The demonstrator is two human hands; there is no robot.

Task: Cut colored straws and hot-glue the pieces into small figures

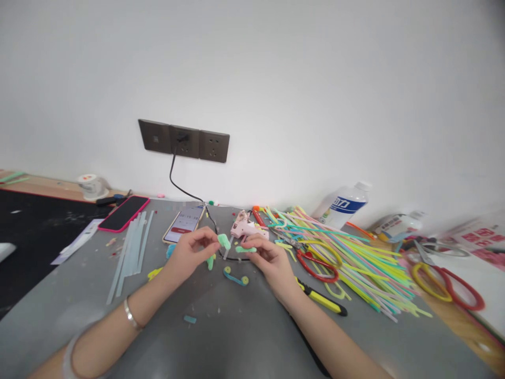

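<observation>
1. Left hand (193,251): thumb and fingertips pinch a pale green fuzzy piece (224,241), held above the grey table (158,337).
2. Right hand (273,261): thumb and fingers grip a green strip (246,249), lying roughly level, near the first piece; a gap shows between the two.
3. Under the hands, on the table: a blue strip (235,278) with a yellowish round at each end. A small blue scrap (190,319) lies nearer the person.
4. Just beyond the right fingers: pink glue gun (245,229), partly hidden by the hand.
5. Right side: loose heap of coloured stems (359,255); red-and-yellow scissors (320,259) among them; yellow-and-black cutter (323,301) near the right forearm. White bottle (341,206) stands behind the heap, against the wall.
6. Left side: translucent sticks (132,247) beside a pink-edged phone (124,213); a second phone (185,223), screen lit, lies beyond the left hand.
</observation>
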